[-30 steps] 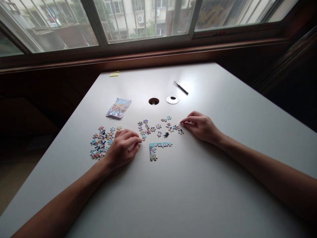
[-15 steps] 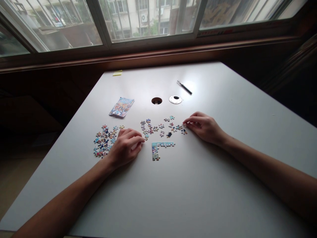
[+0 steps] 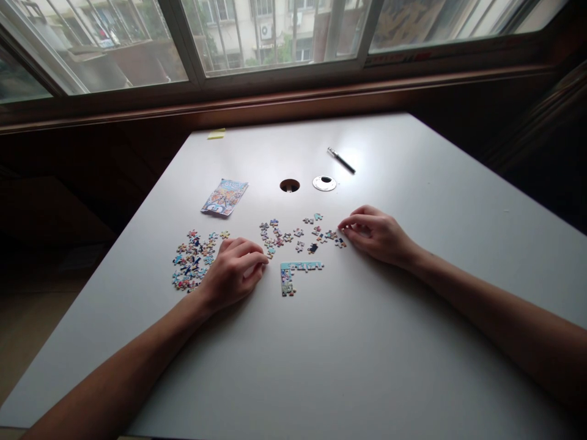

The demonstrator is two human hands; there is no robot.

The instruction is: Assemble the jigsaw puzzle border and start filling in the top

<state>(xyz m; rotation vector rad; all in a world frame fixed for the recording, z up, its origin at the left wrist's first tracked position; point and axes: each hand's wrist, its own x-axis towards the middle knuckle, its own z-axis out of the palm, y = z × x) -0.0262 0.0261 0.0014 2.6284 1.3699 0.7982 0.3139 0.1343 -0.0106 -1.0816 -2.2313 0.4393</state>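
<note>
My left hand (image 3: 235, 269) rests on the table with loosely curled fingers, index and thumb apart, and nothing visible in it. It lies at the right side of a heap of loose jigsaw pieces (image 3: 190, 263), partly covering it. My right hand (image 3: 376, 232) also rests on the table, fingers loosely bent and slightly parted, the tips close to scattered jigsaw pieces (image 3: 331, 234). No piece shows in its grasp. Between the hands, nearer to me, lies an L-shaped joined section of puzzle (image 3: 287, 281) with a light blue top edge. More loose pieces (image 3: 287, 238) spread above it.
On the white table (image 3: 321, 360) lie a colourful printed packet (image 3: 225, 197), a dark pen (image 3: 342, 161) and a yellow sticky note (image 3: 216, 134). A round cable hole (image 3: 290, 186) is cut in the top, its metal cover (image 3: 324, 183) beside it. A window (image 3: 275, 36) stands behind.
Both hands stay where they were, and the puzzle pieces have not moved. The view has shifted very slightly.
</note>
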